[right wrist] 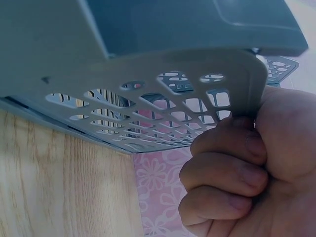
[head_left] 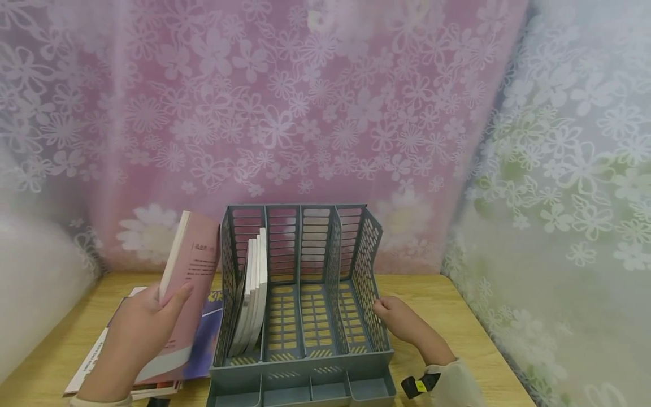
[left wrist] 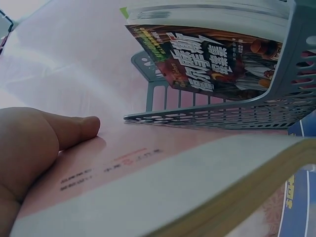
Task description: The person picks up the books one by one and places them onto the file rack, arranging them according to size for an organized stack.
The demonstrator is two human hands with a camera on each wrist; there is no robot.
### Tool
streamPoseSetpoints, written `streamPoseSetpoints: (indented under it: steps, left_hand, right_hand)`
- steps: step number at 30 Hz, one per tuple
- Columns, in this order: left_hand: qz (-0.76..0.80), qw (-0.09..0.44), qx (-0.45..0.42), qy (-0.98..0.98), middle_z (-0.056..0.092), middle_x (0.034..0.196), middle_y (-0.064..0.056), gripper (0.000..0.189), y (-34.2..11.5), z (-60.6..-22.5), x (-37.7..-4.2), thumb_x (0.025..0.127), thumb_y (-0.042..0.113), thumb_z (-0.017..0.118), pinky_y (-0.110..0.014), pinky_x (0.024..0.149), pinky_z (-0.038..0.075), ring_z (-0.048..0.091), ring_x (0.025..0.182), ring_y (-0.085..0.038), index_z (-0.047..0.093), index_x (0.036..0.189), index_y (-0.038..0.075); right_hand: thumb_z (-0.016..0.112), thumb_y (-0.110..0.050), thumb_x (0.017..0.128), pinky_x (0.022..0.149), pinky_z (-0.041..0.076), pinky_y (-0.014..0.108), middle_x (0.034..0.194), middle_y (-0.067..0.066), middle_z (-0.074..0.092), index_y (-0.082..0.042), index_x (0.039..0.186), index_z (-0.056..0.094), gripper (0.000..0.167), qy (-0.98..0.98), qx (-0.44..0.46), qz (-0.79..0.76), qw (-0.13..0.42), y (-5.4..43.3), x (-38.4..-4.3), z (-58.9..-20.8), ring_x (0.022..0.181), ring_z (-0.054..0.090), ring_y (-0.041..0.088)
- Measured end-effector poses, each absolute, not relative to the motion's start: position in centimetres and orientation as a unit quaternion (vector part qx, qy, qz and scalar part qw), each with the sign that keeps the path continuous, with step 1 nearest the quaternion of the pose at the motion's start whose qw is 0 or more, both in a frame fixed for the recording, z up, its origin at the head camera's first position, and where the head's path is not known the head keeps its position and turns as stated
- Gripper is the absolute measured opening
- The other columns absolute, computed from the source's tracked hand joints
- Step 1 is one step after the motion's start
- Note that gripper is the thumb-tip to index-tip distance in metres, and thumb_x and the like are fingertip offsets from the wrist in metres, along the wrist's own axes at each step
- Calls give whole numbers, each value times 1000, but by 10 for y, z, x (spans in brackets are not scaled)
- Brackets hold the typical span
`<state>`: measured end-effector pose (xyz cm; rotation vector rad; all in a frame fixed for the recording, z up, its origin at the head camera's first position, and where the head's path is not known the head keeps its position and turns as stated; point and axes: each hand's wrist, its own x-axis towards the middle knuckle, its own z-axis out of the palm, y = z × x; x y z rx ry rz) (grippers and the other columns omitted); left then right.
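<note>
My left hand (head_left: 147,325) grips a pink book (head_left: 195,271) by its side edge, thumb across the cover, beside the left wall of a grey file organizer (head_left: 300,364). In the left wrist view the thumb lies on the pink and white cover, close under the organizer's perforated side. Several books (head_left: 256,294) stand upright in the leftmost slot; one shows a dark illustrated cover (left wrist: 212,64) in the left wrist view. My right hand (head_left: 399,319) pinches the organizer's right side panel (right wrist: 163,108) at its front edge, fingers curled.
Under the pink book, more books and magazines (head_left: 205,339) lie stacked on the wooden table (head_left: 432,288). Shallow trays (head_left: 285,394) line the organizer's front. A pink floral curtain (head_left: 325,113) hangs behind, with pale floral sheeting (head_left: 569,226) on the right.
</note>
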<state>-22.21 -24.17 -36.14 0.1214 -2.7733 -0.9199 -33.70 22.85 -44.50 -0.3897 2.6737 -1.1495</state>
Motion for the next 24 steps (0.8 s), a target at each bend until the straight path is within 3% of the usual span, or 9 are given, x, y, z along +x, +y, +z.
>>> streamPoseSetpoints:
  steps: [10, 24]
  left_hand:
    - [-327, 81, 48, -940, 75, 109, -22, 77, -239, -364, -223, 103, 66, 43, -43, 62, 54, 73, 90, -33, 57, 135, -1]
    - [-328, 75, 57, -940, 75, 108, -21, 80, -236, -365, -225, 102, 68, 42, -43, 62, 54, 73, 88, -31, 55, 137, -2]
  right_hand:
    - [39, -22, 111, 55, 29, 31, 59, -2, 31, -15, 68, 35, 43, 900, -143, -398, 100, 230, -337, -445, 53, 24, 15]
    - [39, -21, 110, 54, 29, 31, 59, -3, 31, -15, 68, 36, 43, 898, -144, -401, 106, 231, -337, -445, 52, 23, 15]
